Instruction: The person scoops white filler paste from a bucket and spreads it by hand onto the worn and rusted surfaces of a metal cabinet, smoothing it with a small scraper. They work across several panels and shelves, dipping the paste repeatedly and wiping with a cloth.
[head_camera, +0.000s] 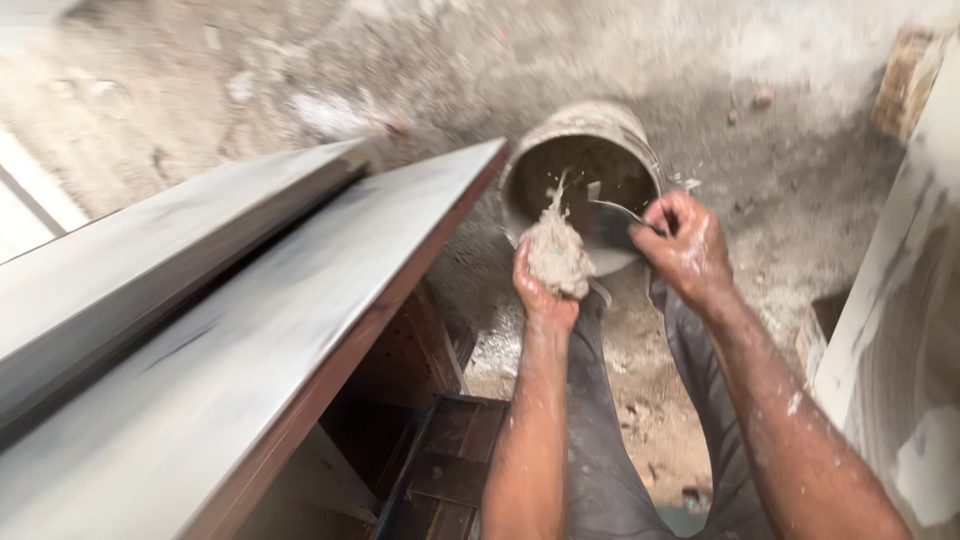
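Head view: the left hand (540, 285) cups a pale grey lump of wet plaster (556, 255), its grip curled round the lump from below, just over the near rim of a round, plaster-caked bucket (580, 165) standing on the dusty concrete floor (780, 200). The right hand (690, 245) has its grip pinched on a thin metal trowel (615, 212), whose blade reaches into the bucket. Long grey boards (200, 330) slant at left.
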